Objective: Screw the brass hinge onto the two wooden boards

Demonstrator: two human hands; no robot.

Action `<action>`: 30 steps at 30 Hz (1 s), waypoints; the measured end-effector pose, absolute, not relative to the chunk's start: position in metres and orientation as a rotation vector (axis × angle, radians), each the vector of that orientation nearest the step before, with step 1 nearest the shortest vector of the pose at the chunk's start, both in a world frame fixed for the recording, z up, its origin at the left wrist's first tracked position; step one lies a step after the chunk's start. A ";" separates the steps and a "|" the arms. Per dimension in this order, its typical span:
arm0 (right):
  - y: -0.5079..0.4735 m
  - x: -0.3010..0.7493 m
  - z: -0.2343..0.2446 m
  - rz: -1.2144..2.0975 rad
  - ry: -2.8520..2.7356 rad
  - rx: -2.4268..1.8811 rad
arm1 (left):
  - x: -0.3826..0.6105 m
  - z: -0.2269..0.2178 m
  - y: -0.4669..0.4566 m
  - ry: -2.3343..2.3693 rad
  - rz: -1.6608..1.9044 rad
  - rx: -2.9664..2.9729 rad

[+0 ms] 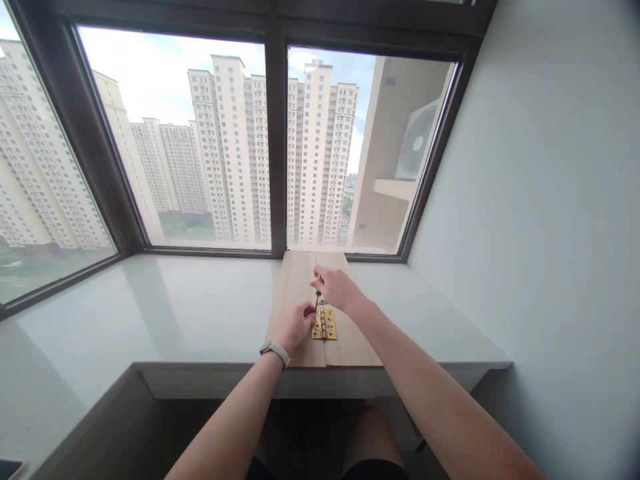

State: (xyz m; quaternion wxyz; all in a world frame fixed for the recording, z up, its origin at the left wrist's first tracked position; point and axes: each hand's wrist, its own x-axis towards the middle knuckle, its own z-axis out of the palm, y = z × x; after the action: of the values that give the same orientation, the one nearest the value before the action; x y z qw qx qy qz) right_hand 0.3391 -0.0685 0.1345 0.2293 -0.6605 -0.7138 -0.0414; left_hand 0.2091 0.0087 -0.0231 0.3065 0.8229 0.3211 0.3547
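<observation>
A gold-coloured butt hinge [330, 325] lies unfolded over the seam between two light wooden boards [295, 283]. My right hand [336, 285] is closed round the yellow-and-black handle of a screwdriver [319, 292]. Its shaft points down to the hinge's upper left corner. There the fingers of my left hand [299, 323] are pinched together beside the shaft tip; whatever is between them is too small to make out. Just beyond the hinge, partly behind the screwdriver, lie several small screws [324, 302].
The boards rest on a white windowsill counter [215, 307], whose front edge is close to me. Dark window frames [277, 147] rise behind it. A plain wall [525, 200] bounds the right side. A dark object [11, 469] shows at the lower left corner.
</observation>
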 end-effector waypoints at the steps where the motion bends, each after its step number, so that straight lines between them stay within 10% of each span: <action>1: -0.069 0.339 0.135 -0.109 -1.971 -1.820 | 0.210 -0.024 0.008 0.853 0.952 2.176; 30: -0.067 0.344 0.154 -0.109 -2.072 -1.734 | 0.207 -0.024 -0.001 0.874 0.993 2.236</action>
State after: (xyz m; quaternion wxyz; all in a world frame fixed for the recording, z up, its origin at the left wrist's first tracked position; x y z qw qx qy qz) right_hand 0.3439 -0.0666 0.1540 0.2169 -0.6261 -0.7480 -0.0394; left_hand 0.2071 -0.0009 -0.0242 0.2684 0.8291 0.3240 0.3682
